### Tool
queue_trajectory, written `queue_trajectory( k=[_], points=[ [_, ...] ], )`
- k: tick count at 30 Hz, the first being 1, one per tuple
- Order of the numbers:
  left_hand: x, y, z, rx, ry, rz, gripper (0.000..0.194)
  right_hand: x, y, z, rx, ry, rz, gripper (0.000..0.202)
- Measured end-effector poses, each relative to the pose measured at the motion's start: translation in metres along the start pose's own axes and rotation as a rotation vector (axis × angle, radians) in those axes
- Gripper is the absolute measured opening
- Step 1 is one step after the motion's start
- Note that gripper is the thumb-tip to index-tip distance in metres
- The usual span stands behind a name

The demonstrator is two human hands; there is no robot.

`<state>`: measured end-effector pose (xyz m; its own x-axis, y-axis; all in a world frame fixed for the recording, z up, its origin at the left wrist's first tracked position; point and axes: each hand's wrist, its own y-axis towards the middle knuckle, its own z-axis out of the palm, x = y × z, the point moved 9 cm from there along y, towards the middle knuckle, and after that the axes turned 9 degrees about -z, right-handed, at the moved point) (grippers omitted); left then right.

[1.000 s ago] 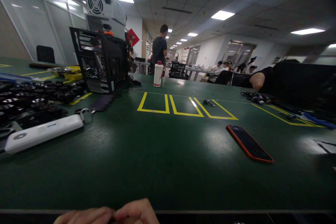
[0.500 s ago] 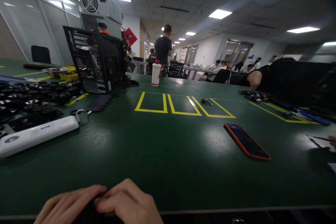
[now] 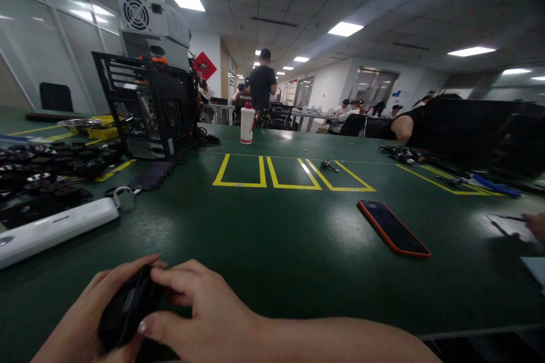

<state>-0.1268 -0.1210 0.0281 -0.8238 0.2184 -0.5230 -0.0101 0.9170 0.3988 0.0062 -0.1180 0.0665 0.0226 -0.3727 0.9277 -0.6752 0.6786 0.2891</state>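
A black, rounded object that looks like a computer mouse (image 3: 125, 309) is held above the near edge of the table, at the lower left of the head view. My left hand (image 3: 80, 315) wraps around its left side, fingers closed over the top. From the right, my right hand (image 3: 208, 300) grips its other side, with the fingertips at the upper end and the thumb lower down. My fingers and palms hide part of its surface and its underside.
On the green table (image 3: 255, 232) lie an orange-edged phone (image 3: 394, 228), a white power strip (image 3: 59, 229) and a small dark metal part (image 3: 329, 165). An open computer case (image 3: 149, 108) and a white cup (image 3: 247, 125) stand behind. Another person's hand (image 3: 535, 226) is at right.
Both hands have risen further into view with the black mouse, which was mostly hidden before. My right forearm now shows. The whole scene has shifted slightly left as the head moved.
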Motion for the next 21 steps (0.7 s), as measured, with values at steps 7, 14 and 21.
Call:
queue_trajectory(
  k=[7,14,21],
  points=[
    [-0.043,0.028,0.004,-0.060,0.087,0.115,0.055,-0.034,0.014,-0.027,-0.194,0.177,0.098,0.037],
    [-0.086,0.093,0.046,0.084,0.188,0.293,0.054,-0.053,0.023,-0.098,-0.324,0.326,0.145,0.029],
    [-0.133,0.158,0.123,0.117,0.172,0.500,0.060,-0.098,0.019,-0.199,-0.500,0.337,0.127,0.031]
  ],
)
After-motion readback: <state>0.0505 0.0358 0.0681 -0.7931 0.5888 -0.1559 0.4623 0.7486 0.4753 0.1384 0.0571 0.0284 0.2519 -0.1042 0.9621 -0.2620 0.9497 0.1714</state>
